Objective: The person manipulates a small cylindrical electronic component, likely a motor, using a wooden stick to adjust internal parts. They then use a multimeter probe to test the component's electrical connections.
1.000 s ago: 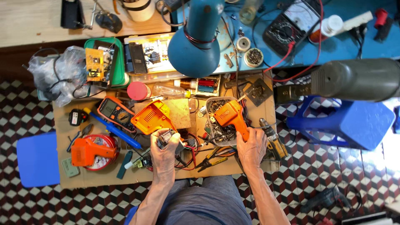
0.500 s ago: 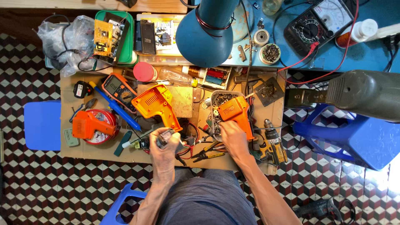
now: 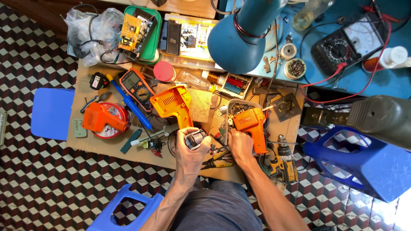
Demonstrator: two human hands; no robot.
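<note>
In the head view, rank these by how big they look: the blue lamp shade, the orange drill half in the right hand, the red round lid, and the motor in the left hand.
1. blue lamp shade, though it sits nearer the camera, which inflates it
2. orange drill half
3. and 4. motor and red round lid look about alike; the left hand hides part of the motor

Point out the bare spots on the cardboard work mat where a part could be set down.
Bare cardboard shows along the near-left edge, below the red round tin and left of the left hand. A smaller patch sits at the far-left corner beside the tape measure. The middle, around the orange drill housing and right hand, is crowded.
</note>
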